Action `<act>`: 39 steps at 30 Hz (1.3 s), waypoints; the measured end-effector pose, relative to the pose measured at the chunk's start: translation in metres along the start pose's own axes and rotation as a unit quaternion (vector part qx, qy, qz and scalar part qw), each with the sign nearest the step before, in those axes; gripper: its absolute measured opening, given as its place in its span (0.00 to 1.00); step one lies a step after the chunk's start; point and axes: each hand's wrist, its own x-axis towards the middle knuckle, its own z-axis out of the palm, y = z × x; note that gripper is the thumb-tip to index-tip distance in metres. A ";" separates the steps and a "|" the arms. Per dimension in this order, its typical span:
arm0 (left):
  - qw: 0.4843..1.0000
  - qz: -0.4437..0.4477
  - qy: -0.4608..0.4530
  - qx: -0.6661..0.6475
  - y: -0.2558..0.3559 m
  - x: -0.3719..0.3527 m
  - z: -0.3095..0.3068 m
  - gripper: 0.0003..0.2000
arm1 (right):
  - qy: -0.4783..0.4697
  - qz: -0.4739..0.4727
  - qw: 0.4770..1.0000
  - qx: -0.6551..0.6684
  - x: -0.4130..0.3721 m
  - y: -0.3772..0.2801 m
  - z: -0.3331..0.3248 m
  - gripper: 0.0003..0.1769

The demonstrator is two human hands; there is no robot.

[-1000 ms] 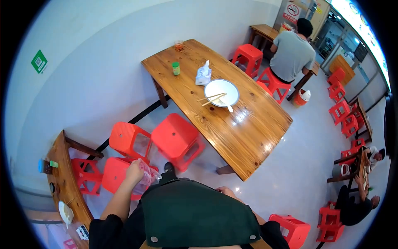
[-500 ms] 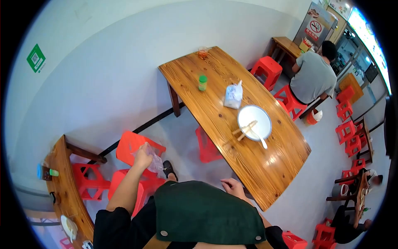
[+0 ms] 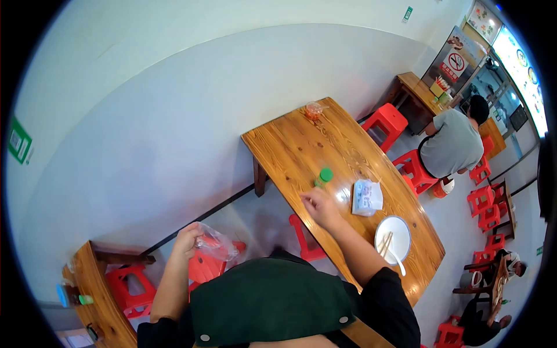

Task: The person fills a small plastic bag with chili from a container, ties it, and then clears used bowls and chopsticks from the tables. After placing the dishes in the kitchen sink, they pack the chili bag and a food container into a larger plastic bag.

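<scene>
A thin clear plastic bag (image 3: 217, 242) hangs from my left hand (image 3: 185, 240), closed on its edge, above a red stool. My right hand (image 3: 322, 210) reaches over the near-left edge of the wooden table (image 3: 284, 139), its fingers loosely apart and holding nothing visible. Just beyond these fingers stands a small green-capped jar (image 3: 325, 175). A soft tissue pack (image 3: 366, 198) lies to the right. Closer to my right forearm is a white bowl (image 3: 393, 225) with chopsticks (image 3: 385, 243) and a white spoon (image 3: 398, 262) in it. A clear container with red contents (image 3: 314, 111) sits at the table's far corner.
Red stools (image 3: 387, 123) stand around the table, one (image 3: 206, 267) below my left hand. A second wooden table (image 3: 101, 290) is at left, by another red stool (image 3: 132, 288). A seated person in a grey shirt (image 3: 452, 142) is beyond the table; more people sit far right.
My right hand has moved from beside my apron out over the table, close to the jar. My left hand still grips the bag, now spread wider. The view has shifted, and I am nearer the table.
</scene>
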 end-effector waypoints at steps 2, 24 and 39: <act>0.999 0.009 0.036 -0.025 0.026 0.024 0.026 0.23 | 0.033 0.014 0.999 -0.025 0.048 0.036 -0.003 0.05; 0.960 0.021 -0.198 0.196 0.135 0.305 0.378 0.29 | 0.000 0.208 0.961 -0.182 0.339 0.287 -0.001 0.12; 0.954 -0.041 -0.261 0.143 0.168 0.336 0.416 0.31 | 0.128 0.334 0.934 -0.022 0.283 0.322 -0.011 0.22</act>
